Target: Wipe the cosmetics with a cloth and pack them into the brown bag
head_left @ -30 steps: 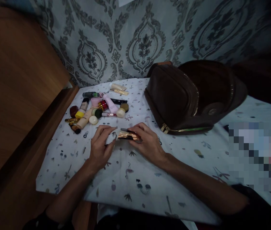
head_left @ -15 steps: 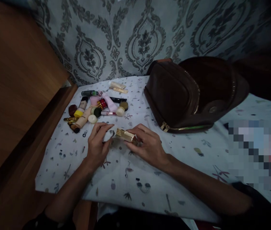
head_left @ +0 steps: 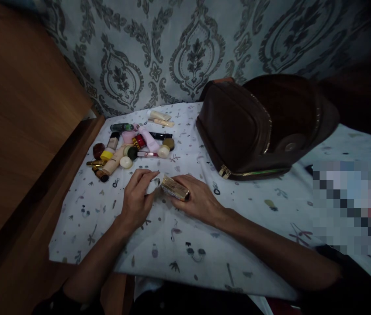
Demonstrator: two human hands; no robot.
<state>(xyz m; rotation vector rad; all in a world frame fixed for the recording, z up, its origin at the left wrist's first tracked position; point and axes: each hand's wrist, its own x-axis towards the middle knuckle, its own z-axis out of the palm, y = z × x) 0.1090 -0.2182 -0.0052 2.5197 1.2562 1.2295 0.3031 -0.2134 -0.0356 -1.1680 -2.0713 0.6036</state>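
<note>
Left hand [head_left: 136, 192] pinches a white tissue [head_left: 152, 186], right hand [head_left: 201, 200] grips a gold case [head_left: 176, 189] over printed cloth [head_left: 154, 262]; wooden panel [head_left: 24, 113] left, patterned wall [head_left: 195, 52] far.

Left hand [head_left: 136, 197] is pinching a white wad [head_left: 151, 186]; right hand [head_left: 201, 197] is holding a gold case [head_left: 176, 188]; cosmetics [head_left: 133, 153] are lying toward the bench's [head_left: 103, 236] far-left corner, a brown bag [head_left: 231, 129] by its far edge.

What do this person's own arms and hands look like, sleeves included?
The left hand and right hand are ungloved; no watch or bracelet shows. The left sleeve looks black, with tiny pale spots; the right sleeve is similarly dark. Both end short, leaving the forearms bare.
</note>
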